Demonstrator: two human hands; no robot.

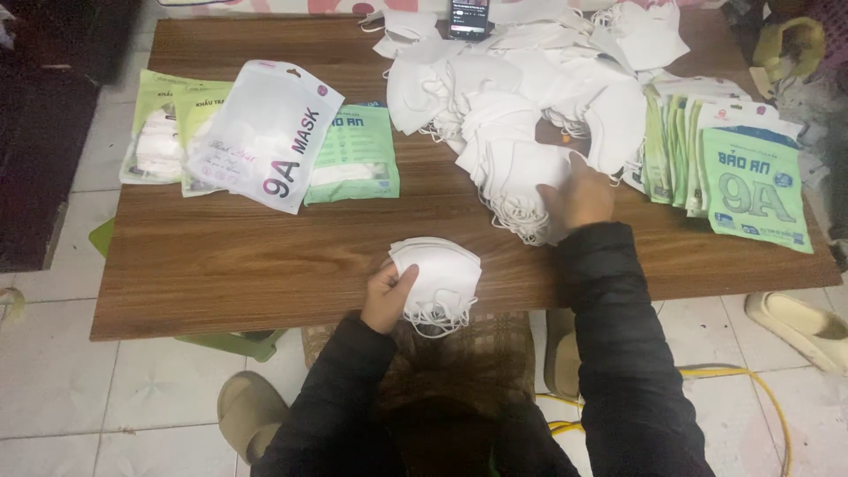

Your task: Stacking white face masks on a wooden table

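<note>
While your left hand grips a small stack of white masks at the near edge of the wooden table, your right hand rests open on the big pile of loose masks farther back. Green packets stand to the right, flat packets to the left.

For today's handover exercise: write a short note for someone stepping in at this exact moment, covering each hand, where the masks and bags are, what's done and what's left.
Left hand: holds a small stack of white masks at the table's near edge.
Right hand: rests on the big loose pile of masks, not gripping that I can tell.
Done: a few filled bags lie at the left.
Left: the pile is still large; flat green bags wait at the right.
</note>
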